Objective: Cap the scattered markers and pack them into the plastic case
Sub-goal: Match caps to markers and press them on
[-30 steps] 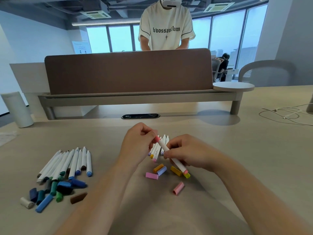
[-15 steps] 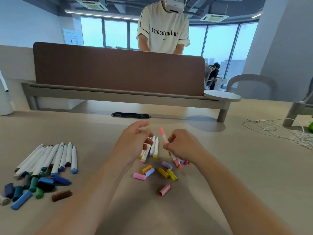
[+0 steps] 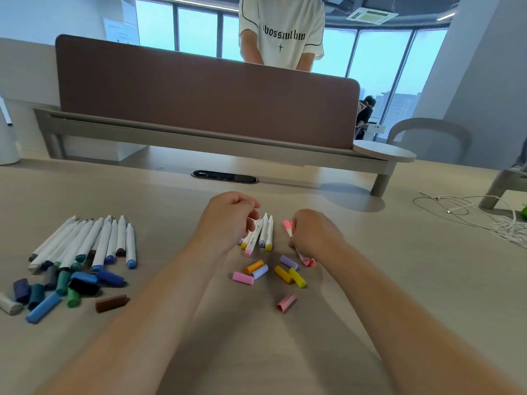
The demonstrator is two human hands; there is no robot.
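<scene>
My right hand (image 3: 313,238) grips white markers whose pink and orange caps (image 3: 287,224) stick out above the fist, with pink and orange ends (image 3: 309,262) below it. My left hand (image 3: 228,220) curls its fingers over the top of a small row of white markers (image 3: 263,233) and seems to pinch one. Several loose pastel caps (image 3: 282,274) lie just in front of both hands, and a pink cap (image 3: 286,303) sits nearer me. At the left lies a fan of white markers (image 3: 94,243) with blue and green caps (image 3: 65,283) and a brown cap (image 3: 112,303). No plastic case is in view.
A brown desk divider (image 3: 205,101) on a grey shelf crosses the far side, with a person in a white T-shirt standing behind it. A black cable port (image 3: 224,177) is set into the table ahead. White cables (image 3: 470,212) lie at the right.
My hands have come apart. The right hand has lowered the pink-capped marker toward the table, and the left hand has let go of it and dropped onto the row of white markers.
</scene>
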